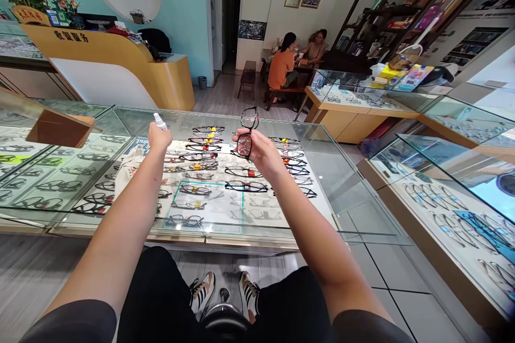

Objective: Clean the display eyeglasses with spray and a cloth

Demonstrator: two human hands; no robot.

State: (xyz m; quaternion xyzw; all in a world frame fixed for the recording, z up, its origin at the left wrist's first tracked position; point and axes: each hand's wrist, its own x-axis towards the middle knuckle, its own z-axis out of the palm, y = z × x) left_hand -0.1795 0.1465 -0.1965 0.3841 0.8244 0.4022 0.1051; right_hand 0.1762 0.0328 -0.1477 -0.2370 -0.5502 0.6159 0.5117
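My left hand (pixel 160 138) is closed around a small white spray bottle (pixel 160 120), its top pointing up and away from me. In my right hand (pixel 260 151) is a pair of dark-framed eyeglasses (pixel 249 118), turned on end so one lens sits above the other. Both hands are raised over a glass display case (pixel 281 222). A crumpled off-white cloth (pixel 131 167) lies on the glass near my left forearm. Rows of eyeglasses (pixel 246 186) are laid out inside the case below my hands, some with coloured tags on the lenses.
A brown tilted mirror or panel (pixel 60 126) stands on the counter at left. Further display cases (pixel 454 214) run along the right. Behind are a wooden reception desk (pixel 169 77) and two people (pixel 282 64) seated at a table. Below me is a stool (pixel 225 321).
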